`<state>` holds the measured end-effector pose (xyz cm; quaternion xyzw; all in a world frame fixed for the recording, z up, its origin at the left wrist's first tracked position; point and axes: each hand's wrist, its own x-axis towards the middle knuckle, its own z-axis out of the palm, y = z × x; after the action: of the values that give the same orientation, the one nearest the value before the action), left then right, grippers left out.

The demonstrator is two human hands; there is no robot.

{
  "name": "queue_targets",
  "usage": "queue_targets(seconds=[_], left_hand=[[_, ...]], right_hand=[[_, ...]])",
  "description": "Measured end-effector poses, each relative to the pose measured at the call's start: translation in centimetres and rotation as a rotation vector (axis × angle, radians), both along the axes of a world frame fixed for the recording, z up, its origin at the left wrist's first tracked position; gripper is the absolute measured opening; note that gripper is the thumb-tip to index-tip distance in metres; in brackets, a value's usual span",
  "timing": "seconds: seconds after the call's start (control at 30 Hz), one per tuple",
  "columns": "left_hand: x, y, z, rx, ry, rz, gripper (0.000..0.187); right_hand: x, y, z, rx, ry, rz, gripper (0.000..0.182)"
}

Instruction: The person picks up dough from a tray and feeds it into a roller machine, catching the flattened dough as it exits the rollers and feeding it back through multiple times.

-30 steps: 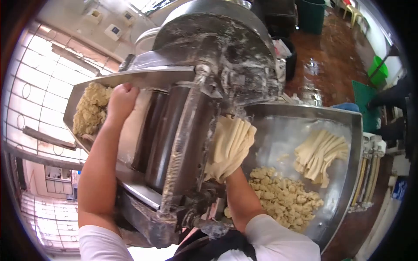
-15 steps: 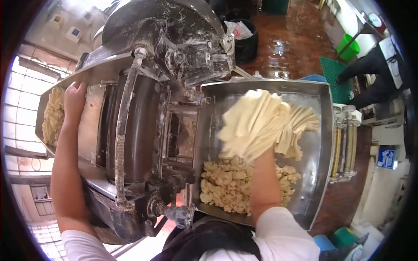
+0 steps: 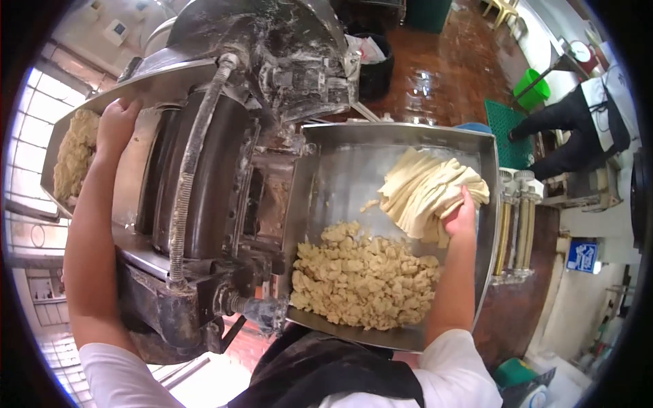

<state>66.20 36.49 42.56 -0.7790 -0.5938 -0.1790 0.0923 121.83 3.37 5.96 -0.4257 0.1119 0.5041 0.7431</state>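
Your right hand (image 3: 461, 216) cupped the dough strips (image 3: 428, 194) beside the crumbled dough (image 3: 364, 279), fingers wrapped underneath. They looked soft and floppy, probably best scooped from below. Left hand (image 3: 117, 122) gripped the machine's hopper edge (image 3: 163, 73).

Food workshop — dough roller machine (image 3: 224, 136) | steel tray (image 3: 326, 163) — wet floor (image 3: 449, 75)

the right hand (image 3: 461, 216) rests on a pile of pale dough strips (image 3: 427, 192) in the far right part of a steel tray (image 3: 340, 170), fingers curled over the pile's near edge. crumbled dough (image 3: 364, 275) fills the tray's near end, just beside the strips. the left hand (image 3: 117, 124) presses at the edge of a second steel tray (image 3: 88, 105) holding crumbly dough (image 3: 73, 155), left of the flour-dusted rolling machine (image 3: 218, 136). beyond, a person in dark clothes (image 3: 578, 122) stands near a green bucket (image 3: 530, 85) on a wet brown floor (image 3: 456, 68).
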Motion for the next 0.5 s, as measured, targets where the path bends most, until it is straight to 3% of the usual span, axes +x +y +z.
queue_targets(seconds=[0.07,0.1,0.13,0.17,0.2,0.23,0.27,0.3,0.4,0.5], left_hand=[[-2.8,-1.5,2.8,0.127,0.103,0.0,0.036],[-6.3,-0.1,3.1,0.347,0.777,-0.214,0.029],[-5.9,-1.1,3.6,0.351,0.557,-0.208,0.021],[-5.0,-2.7,4.7,0.377,1.014,-0.126,0.021],[-3.7,-3.0,5.2,0.195,1.037,-0.019,0.03],[-3.1,-2.2,3.1,0.101,0.475,0.151,0.038],[1.4,-6.2,4.3,-0.008,0.191,0.304,0.041],[1.5,-5.9,3.6,-0.026,0.057,0.317,0.042],[4.8,-7.2,2.6,-0.087,-0.052,0.268,0.047],[5.4,-7.9,3.2,-0.068,-0.114,0.168,0.056]], right_hand=[[-2.2,3.0,3.1,0.019,0.051,0.1,0.041],[-2.0,3.2,3.0,0.005,0.067,0.107,0.042],[-1.2,3.4,1.3,-0.03,-0.018,0.174,0.043],[-1.0,2.5,1.7,-0.182,-0.139,0.15,0.043],[1.0,2.2,-2.1,0.067,-0.065,0.234,0.044],[1.7,0.1,-1.8,0.116,-0.112,0.253,0.045],[1.1,-1.5,0.0,0.063,-0.193,0.207,0.045],[1.7,-1.5,-0.8,0.009,-0.199,0.101,0.044],[0.8,-7.1,1.2,-0.377,-0.561,0.077,0.032],[0.3,-9.5,-3.0,-0.473,-0.533,-0.011,0.028]])
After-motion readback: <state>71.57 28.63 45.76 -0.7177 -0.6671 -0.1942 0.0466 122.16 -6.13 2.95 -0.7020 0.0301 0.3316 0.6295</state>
